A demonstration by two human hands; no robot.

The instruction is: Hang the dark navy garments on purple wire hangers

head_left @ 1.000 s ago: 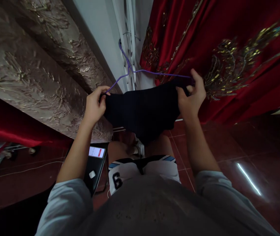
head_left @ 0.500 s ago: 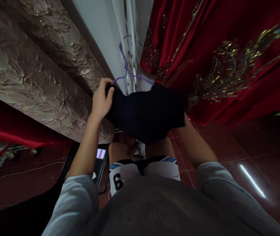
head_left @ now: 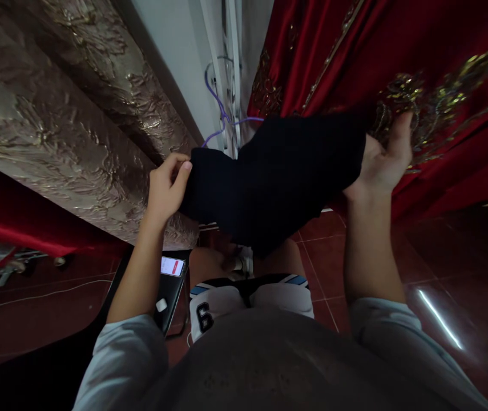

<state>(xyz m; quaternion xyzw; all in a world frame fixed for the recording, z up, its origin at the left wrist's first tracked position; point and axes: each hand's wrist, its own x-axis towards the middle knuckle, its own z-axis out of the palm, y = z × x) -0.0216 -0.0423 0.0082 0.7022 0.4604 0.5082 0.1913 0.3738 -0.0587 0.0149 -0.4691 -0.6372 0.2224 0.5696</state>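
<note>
A dark navy, almost black shirt (head_left: 278,177) hangs on a purple hanger (head_left: 222,114), whose hook is by the white rails. My left hand (head_left: 167,182) pinches the shirt's left shoulder edge between thumb and fingers. On the other side, the cloth is spread and lifted toward my right hand (head_left: 378,162). That palm faces up with the thumb stretched away from the cloth. Its other fingers are hidden by the shirt.
White metal rails (head_left: 230,51) stand against the wall. Textured beige fabric (head_left: 76,125) hangs left, red sequined fabric (head_left: 440,137) right. By my left knee, a black bench (head_left: 170,291) bears a phone (head_left: 172,266) and a small white case (head_left: 161,305).
My right hand has come out from behind the shirt, moving right and up and spreading that side of the cloth. My left hand has shifted slightly left and down, still pinching. The hanger has tilted.
</note>
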